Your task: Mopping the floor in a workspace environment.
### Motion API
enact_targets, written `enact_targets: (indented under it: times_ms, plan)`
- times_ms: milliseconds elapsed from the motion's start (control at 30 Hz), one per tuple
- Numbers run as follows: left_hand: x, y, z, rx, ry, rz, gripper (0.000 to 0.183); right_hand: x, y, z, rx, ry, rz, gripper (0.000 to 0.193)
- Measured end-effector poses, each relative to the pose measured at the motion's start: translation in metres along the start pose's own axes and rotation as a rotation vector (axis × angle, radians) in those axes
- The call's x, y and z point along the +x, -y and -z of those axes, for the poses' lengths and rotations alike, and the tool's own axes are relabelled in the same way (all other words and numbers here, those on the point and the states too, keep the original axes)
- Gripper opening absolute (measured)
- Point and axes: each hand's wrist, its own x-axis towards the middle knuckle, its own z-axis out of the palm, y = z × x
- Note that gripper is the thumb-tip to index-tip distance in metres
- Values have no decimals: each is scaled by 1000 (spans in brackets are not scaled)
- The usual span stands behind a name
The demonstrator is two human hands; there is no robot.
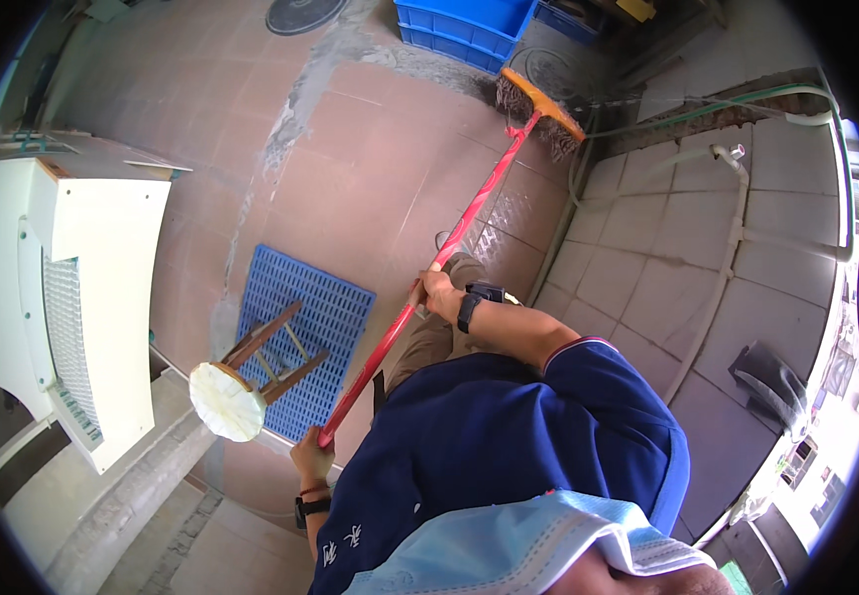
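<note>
A mop with a long red handle slants across the view, from lower left to upper right. Its wide orange head, with brownish-grey strands beneath, is at the far right, near the tiled wall. My left hand is closed round the near end of the handle. Farther up, my right hand grips the same handle about midway, its forearm reaching in from the right. Both wrists wear dark bands. Whether the strands press on the floor is hard to tell.
A round-topped stool stands by a blue slatted plastic mat on the left. Blue crates sit at the far side. A pale machine housing flanks the left. Pipes and a green hose run along the right wall.
</note>
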Motion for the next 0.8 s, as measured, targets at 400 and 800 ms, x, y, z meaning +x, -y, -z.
enact_targets:
  times_ms: [400,800]
  plan:
    - [-21,-33,-14,-70,526,215,27,67,-34,43,-303,202,-43,10]
    - [-24,-34,-10,-214,410,245,26,135,-61,49,-419,26,25,17]
